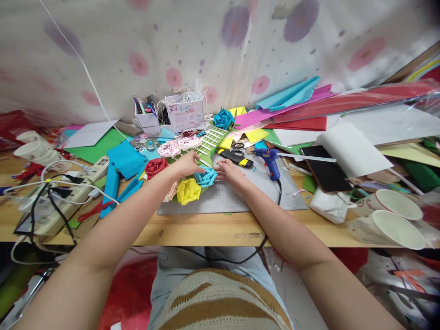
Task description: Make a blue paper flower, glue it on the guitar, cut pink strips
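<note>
Floral cloth (220, 46) hangs behind a wood table (206, 229) piled w/ coloured paper (295, 110). Grey mat (240, 197) lies mid-table at the front edge. Power strip (68, 192) is far left, paper cups (395, 215) far right, and a phone (325, 174) lies just right of the mat. Green foam shape (215, 137) w/ white strips runs from the mat toward the back. Glue gun (271, 160) stands on the mat, near the R hand. L hand (187, 165) lies palm down on the green shape, fingers stretched out, holding nothing. R hand (230, 172) has fingers bent, tips touching the blue flower; can't tell if they pinch it. Yellow flower (188, 190) and red flower (155, 166) sit left of it. Blue flower (206, 176) lies on the mat btwn both hands.
</note>
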